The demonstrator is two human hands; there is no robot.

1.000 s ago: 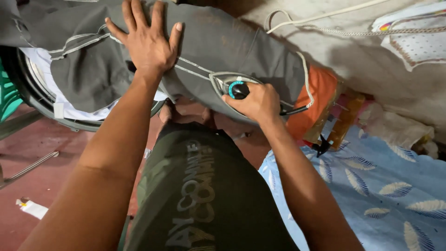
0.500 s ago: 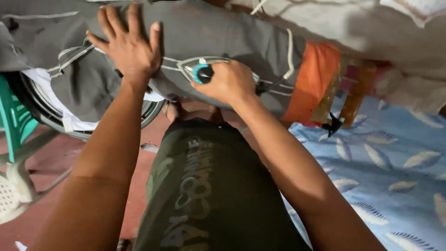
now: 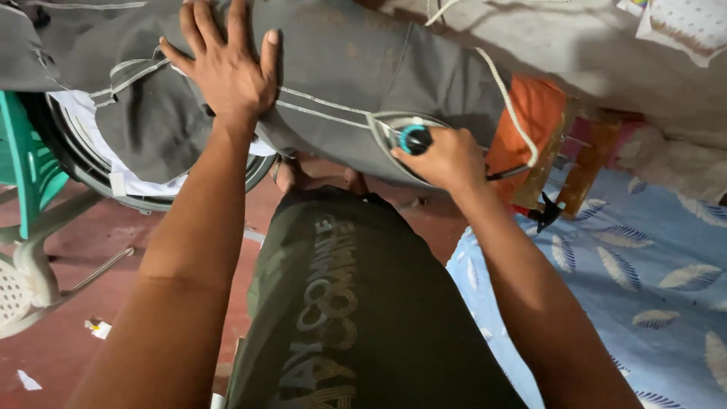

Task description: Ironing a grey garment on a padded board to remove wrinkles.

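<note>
Garment [image 3: 333, 83], grey, lies spread over the board, its left part already flat. Left hand [image 3: 227, 68] presses it open-palmed; right hand [image 3: 447, 155] is closed around the iron [image 3: 415, 139] at the near edge, with creases remaining rightward.

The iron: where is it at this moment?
In the head view, the iron sits right of centre on the grey garment, gripped by the right hand, beside the orange cloth.

A single head-worn camera looks steeply down from the person's own height, close over both forearms (no second view shares the scene), facing the grey garment [image 3: 341, 83] far ahead, red floor [image 3: 91, 250] left, blue bedsheet [image 3: 644, 257] right.
</note>
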